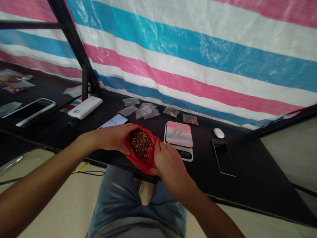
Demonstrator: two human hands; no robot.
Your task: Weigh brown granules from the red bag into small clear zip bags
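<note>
A red plastic bag [141, 165] is spread at its mouth between my two hands, near the front edge of the black table. Small brown seeds or grains [140, 143] fill its inside. My left hand [116, 137] grips the left rim, thumb toward the front. On the right rim, my right hand [168, 160] is closed with its fingers curled over the plastic. Just beyond my right hand lies a small digital scale [178, 135] with a shiny plate, and its display is partly covered by that hand.
Several clear plastic bags [146, 110] lie behind the red bag. Two filled packets [171, 112] sit near the striped sheet [198, 72]. A white power bank [85, 107], a lit phone [114, 121], a white mouse [219, 133] and a dark phone [223, 157] rest on the table [260, 175].
</note>
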